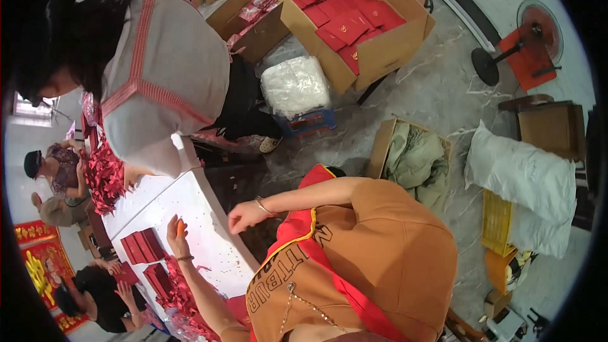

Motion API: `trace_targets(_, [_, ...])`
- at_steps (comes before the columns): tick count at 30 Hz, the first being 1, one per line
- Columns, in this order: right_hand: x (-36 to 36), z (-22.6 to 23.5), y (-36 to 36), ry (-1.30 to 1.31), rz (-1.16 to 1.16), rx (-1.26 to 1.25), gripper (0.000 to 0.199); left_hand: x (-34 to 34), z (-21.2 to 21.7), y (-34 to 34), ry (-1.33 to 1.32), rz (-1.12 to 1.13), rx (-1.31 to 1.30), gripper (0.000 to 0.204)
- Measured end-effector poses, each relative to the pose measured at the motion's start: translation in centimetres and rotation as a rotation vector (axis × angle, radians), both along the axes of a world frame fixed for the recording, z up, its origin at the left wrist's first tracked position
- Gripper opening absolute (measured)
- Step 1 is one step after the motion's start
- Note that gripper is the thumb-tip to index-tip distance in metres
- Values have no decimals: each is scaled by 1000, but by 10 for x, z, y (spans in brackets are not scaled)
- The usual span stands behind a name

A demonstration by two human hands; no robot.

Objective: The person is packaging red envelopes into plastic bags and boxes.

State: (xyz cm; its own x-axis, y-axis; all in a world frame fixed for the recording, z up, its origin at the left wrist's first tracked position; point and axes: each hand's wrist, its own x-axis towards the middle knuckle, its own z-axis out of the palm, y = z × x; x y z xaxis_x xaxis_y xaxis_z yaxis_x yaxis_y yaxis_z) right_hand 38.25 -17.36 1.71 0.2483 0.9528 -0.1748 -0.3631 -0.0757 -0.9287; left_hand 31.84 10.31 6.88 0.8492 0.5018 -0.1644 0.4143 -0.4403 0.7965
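Observation:
My left hand (177, 237) is held above the white tabletop (190, 201), its fingers apart and slightly bent. Something small and orange, like a finger cot (181, 228), sits at its thumb. Close to that hand lie a stack of dark red packets (142, 246) and a second red stack (158, 280). Shiny red bundles (183, 291) spread beside my left forearm. My right hand (244, 216) hangs at the table's edge with its fingers curled in. Nothing shows in it. Small dark specks dot the tabletop.
A co-worker in a grey top (164, 57) leans over the table near red ribbon-like material (104, 171). Another person (104, 294) handles a red packet. Behind stand a carton of red packets (405, 44), a plastic-wrapped bundle (296, 85), a cloth-filled box (415, 161) and a fan (538, 31).

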Motion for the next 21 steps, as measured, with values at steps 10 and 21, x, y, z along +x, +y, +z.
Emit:
trace_targets(10, [63, 159, -38, -31, 336, 579, 24, -1, -3, -97, 117, -140, -512, 37])
trace_targets(21, [-11, 153, 26, -212, 703, 418, 19, -100, 46, -122, 96, -53, -259, 38])
